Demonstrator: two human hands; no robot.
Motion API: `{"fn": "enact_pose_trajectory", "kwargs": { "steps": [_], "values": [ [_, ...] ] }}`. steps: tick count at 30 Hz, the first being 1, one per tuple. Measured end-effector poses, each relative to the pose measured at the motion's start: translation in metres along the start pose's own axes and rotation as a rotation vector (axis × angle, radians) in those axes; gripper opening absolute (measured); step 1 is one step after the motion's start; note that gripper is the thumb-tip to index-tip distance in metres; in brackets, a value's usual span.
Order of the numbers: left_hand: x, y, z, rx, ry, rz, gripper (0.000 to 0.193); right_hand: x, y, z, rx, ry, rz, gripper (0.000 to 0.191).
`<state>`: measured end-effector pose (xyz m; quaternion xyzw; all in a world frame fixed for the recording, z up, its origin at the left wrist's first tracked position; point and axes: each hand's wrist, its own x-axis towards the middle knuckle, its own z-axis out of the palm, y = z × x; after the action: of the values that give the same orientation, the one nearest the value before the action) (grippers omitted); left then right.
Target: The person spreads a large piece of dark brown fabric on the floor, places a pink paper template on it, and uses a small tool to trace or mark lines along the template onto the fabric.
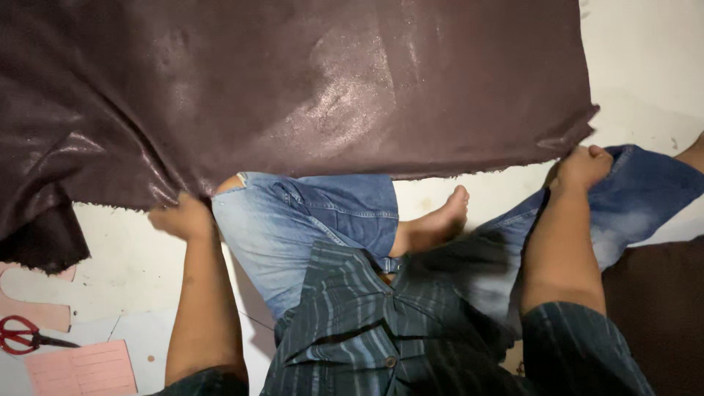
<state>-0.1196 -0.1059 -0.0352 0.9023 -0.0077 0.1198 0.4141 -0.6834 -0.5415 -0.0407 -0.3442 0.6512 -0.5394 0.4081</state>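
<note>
Left hand point(182, 218) clamped on near edge of dark brown leather sheet point(293, 88) | right hand point(581, 167) gripped its far corner | sheet spread over floor point(645, 66), draped past denim knees | red scissors point(26, 336) lay lower left

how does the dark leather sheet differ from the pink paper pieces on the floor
The dark brown leather sheet is large, glossy and wrinkled; the pink paper pieces are small, matte and flat. The left hand and right hand grip the sheet's near edge; the pieces lie untouched beside red scissors. Both rest on the pale floor.
</note>
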Motion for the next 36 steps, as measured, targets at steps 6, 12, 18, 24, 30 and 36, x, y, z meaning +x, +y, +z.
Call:
{"fn": "enact_pose_trajectory", "kwargs": {
  "steps": [6, 12, 18, 24, 30, 36],
  "values": [
    [-0.032, 0.122, 0.043, -0.057, -0.635, 0.736, 0.038, 0.002, 0.016, 0.018, -0.422, 0.128, -0.396, 0.035],
    [-0.117, 0.190, 0.112, 0.445, -1.315, 0.846, 0.079, -0.068, 0.027, 0.087, -0.866, -0.456, -0.811, 0.028],
    [-0.096, 0.187, 0.177, 0.649, -1.325, 0.772, 0.069, -0.147, 0.030, 0.149, -0.910, -0.822, -0.756, 0.065],
    [-0.052, 0.215, 0.237, 0.703, -1.303, 0.794, 0.069, -0.132, 0.037, 0.169, -0.933, -0.912, -0.765, 0.073],
    [-0.019, 0.265, 0.304, 0.670, -1.288, 0.648, 0.075, -0.121, 0.045, 0.178, -1.013, -0.929, -0.714, 0.077],
    [0.022, 0.268, 0.308, 0.415, -1.345, 0.558, 0.067, -0.130, 0.038, 0.181, -1.050, -0.898, -0.665, 0.074]
  ]
}}
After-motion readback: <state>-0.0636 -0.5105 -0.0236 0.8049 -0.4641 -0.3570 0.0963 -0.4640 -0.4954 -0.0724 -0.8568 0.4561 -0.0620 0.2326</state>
